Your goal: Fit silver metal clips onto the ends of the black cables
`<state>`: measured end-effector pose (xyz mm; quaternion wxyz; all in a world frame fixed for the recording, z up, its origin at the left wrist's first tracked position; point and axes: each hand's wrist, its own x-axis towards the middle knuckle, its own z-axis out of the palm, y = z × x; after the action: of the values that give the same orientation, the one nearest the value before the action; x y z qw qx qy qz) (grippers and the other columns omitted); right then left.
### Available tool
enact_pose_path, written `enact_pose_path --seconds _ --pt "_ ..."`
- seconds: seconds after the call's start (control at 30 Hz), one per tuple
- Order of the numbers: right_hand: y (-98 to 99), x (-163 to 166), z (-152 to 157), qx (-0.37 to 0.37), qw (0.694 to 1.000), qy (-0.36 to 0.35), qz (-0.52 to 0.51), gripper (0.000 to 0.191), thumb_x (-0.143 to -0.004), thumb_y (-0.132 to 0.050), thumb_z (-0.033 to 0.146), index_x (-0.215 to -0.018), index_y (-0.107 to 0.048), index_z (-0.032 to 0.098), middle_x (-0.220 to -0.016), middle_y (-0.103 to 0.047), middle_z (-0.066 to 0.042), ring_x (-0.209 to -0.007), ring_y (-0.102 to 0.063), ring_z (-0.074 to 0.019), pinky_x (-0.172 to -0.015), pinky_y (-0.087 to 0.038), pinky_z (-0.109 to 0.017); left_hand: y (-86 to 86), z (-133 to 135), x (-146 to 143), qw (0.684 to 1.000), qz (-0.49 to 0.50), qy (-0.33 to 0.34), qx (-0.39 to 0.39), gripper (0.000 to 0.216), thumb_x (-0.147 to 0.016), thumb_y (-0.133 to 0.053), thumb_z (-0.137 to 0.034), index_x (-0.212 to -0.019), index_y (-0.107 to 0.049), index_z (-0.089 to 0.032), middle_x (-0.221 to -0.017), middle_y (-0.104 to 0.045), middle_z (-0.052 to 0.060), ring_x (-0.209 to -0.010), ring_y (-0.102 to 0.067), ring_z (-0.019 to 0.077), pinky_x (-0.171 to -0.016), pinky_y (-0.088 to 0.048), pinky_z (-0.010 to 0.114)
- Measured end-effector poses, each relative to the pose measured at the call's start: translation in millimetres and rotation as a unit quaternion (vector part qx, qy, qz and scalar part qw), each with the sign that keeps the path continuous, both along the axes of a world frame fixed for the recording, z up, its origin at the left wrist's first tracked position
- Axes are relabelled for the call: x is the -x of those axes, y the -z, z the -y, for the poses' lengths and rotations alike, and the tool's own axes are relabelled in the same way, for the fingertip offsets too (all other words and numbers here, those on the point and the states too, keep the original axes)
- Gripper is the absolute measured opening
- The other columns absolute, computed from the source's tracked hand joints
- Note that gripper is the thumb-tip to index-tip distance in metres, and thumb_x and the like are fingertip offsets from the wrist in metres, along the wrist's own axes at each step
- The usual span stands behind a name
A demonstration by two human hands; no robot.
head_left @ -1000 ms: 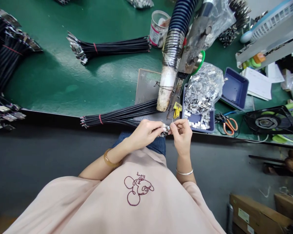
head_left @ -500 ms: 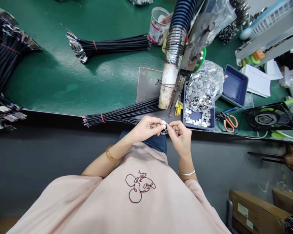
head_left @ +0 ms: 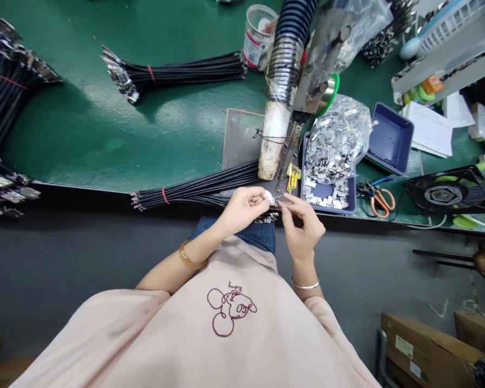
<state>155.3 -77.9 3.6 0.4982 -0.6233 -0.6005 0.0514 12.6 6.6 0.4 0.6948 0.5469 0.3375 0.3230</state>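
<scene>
At the bench edge my left hand pinches a small metal connector between thumb and forefinger; a white wrap covers one fingertip. My right hand meets it from the right, with thumb and forefinger close together at the connector's far end. What lies between those right fingertips is too small to make out. A bundle of black cables, tied with a red band, runs left behind my left hand. More metal connector ends show just below my fingers. Above them are a soldering iron and a taped fume hose.
A blue tray holds loose metal shells and a plastic bag of them. Orange-handled pliers, a fan and another blue tray stand right. Tied cables and a plastic tub lie farther back.
My right hand has shifted slightly right and its fingers have straightened somewhat. The metal piece between the hands shows more. The left hand keeps its pinch; the view has shifted a little.
</scene>
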Motion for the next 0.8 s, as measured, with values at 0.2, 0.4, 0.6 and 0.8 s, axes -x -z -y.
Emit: enact_pose_path --seconds 0.2,0.4,0.6,0.8 --pt "4.4 4 -10 0.061 0.995 0.005 -0.080 0.006 -0.091 -0.062 0.024 -0.086 -0.061 0.021 -0.113 -0.077 -0.009 -0.097 -0.076 -0.0182 -0.076 -0.063 -0.030 -6.7 -3 -8 0.999 0.018 -0.020 0.025 0.016 -0.075 -0.066 -0.025 -0.067 -0.058 -0.014 -0.056 -0.047 -0.005 -0.050 -0.036 0.0041 -0.050 -0.028 0.019" --pt "-1.8 5 -15 0.078 0.990 -0.001 -0.121 0.006 -0.090 -0.064 0.024 -0.084 -0.061 0.022 -0.113 -0.077 -0.007 -0.097 -0.076 -0.0183 -0.078 -0.064 -0.031 -8.7 -5 -9 0.998 0.020 -0.038 0.037 0.017 -0.074 -0.069 -0.026 -0.069 -0.058 -0.013 -0.057 -0.050 -0.005 -0.052 -0.039 0.0039 -0.052 -0.032 0.018" --pt "-8.3 5 -15 0.070 0.993 -0.009 -0.091 0.008 -0.088 -0.063 0.019 -0.082 -0.062 0.022 -0.115 -0.076 -0.007 -0.099 -0.076 -0.0196 -0.082 -0.064 -0.034 -10.7 -5 -8 0.999 0.015 -0.043 0.027 0.017 -0.075 -0.069 -0.026 -0.071 -0.061 -0.013 -0.059 -0.052 -0.004 -0.054 -0.041 0.0045 -0.054 -0.033 0.019" --pt "-11.5 3 -15 0.067 0.993 -0.030 -0.093 0.012 -0.087 -0.061 0.016 -0.078 -0.056 0.023 -0.121 -0.075 -0.007 -0.095 -0.077 -0.0195 -0.085 -0.065 -0.036 -12.6 -6 -8 0.999 0.010 -0.042 0.024 0.017 -0.075 -0.068 -0.028 -0.075 -0.062 -0.012 -0.058 -0.048 -0.005 -0.052 -0.036 0.0042 -0.052 -0.030 0.019"
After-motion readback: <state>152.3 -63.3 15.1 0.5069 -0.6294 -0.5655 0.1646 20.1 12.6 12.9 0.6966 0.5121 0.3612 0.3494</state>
